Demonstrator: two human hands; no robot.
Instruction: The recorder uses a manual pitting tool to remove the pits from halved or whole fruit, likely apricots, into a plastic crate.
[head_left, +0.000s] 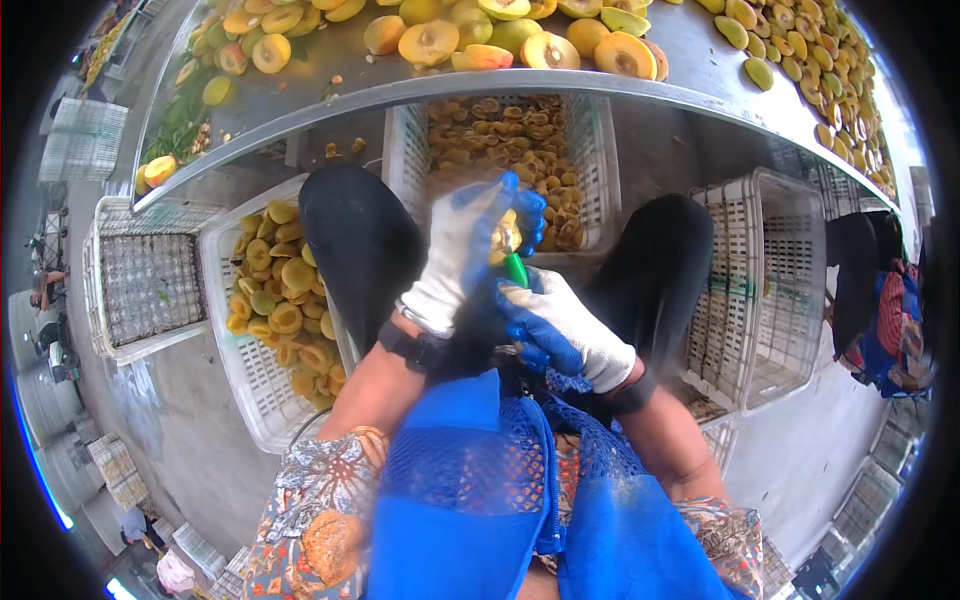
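Observation:
My left hand (469, 240), in a white knit glove with blue-coated palm and fingers, grips a cut yellow peach piece (504, 236). The fingers partly cover the fruit. Just below it, my right hand (566, 319), gloved alike, is shut on a hand tool with a green handle (516, 270). The tool's head meets the fruit and cannot be made out. Both hands are over my lap, between my knees. Beyond them a white plastic crate (600, 172) holds many peach pieces (502, 135) under the table edge.
A metal table (420, 84) spans the front, bearing halved peaches (427, 43), leaves (176, 124) and a heap at right (817, 52). Left of my leg, a crate (259, 405) holds pitted halves (285, 300). Other crates stand left (150, 277) and right (784, 300). Another person (889, 315) sits at right.

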